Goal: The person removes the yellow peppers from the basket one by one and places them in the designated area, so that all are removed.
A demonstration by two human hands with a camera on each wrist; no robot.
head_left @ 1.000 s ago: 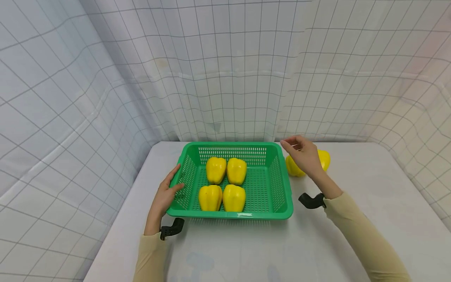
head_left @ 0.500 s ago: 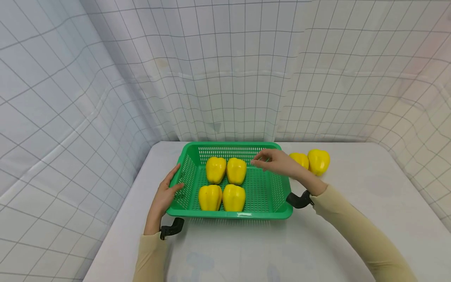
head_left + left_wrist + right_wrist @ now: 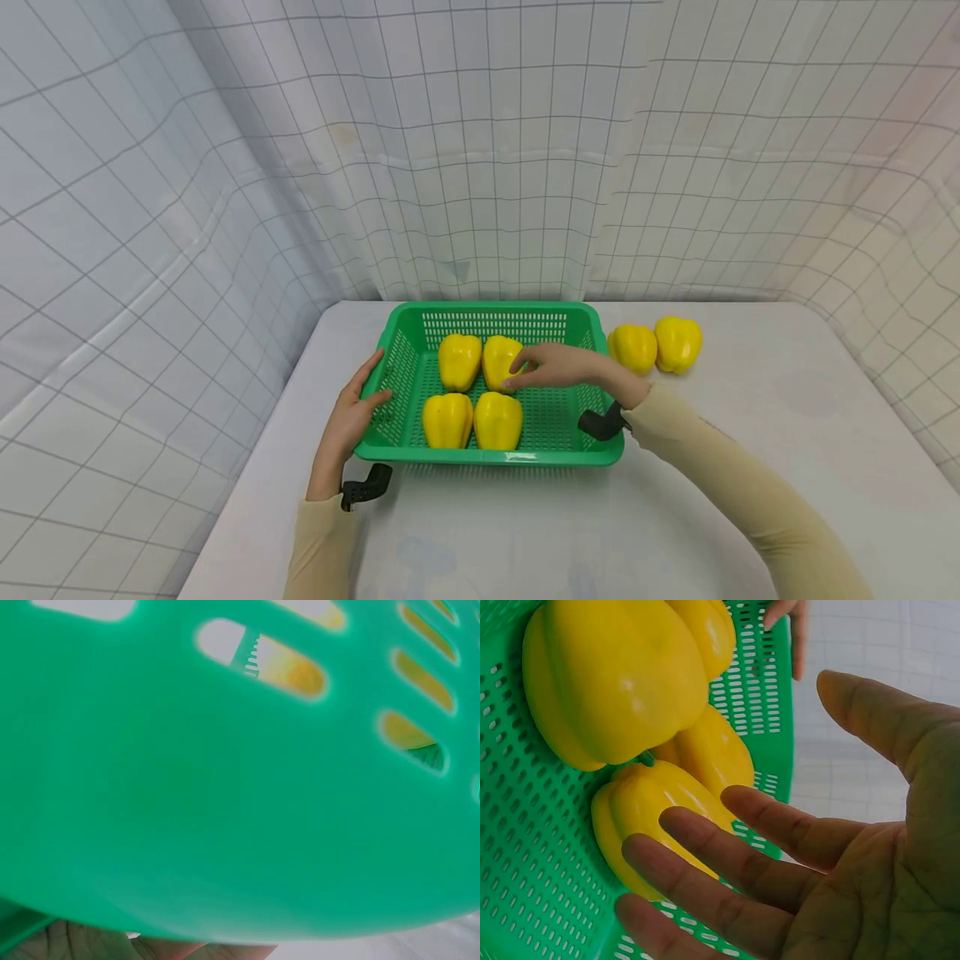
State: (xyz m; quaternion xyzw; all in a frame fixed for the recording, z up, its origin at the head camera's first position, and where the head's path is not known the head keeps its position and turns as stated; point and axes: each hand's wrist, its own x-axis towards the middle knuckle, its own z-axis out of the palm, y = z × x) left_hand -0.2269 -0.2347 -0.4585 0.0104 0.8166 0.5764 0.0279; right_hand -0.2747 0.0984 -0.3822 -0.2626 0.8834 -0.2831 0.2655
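A green plastic basket with slotted sides holds several yellow bell peppers. On its left side, my left hand grips the rim, thumb over the inside and fingers along the outside. The basket wall fills most of the left wrist view, where only a strip of that hand shows at the bottom. My right hand hovers over the basket by the back right pepper, holding nothing. In the right wrist view its fingers are spread, close to a pepper; contact cannot be told.
Two more yellow bell peppers lie side by side on the white table, just right of the basket. A white curtain with a grid pattern hangs behind and at both sides.
My right hand has moved left, from above the peppers beside the basket to over those inside it. My left hand and the basket have stayed put.
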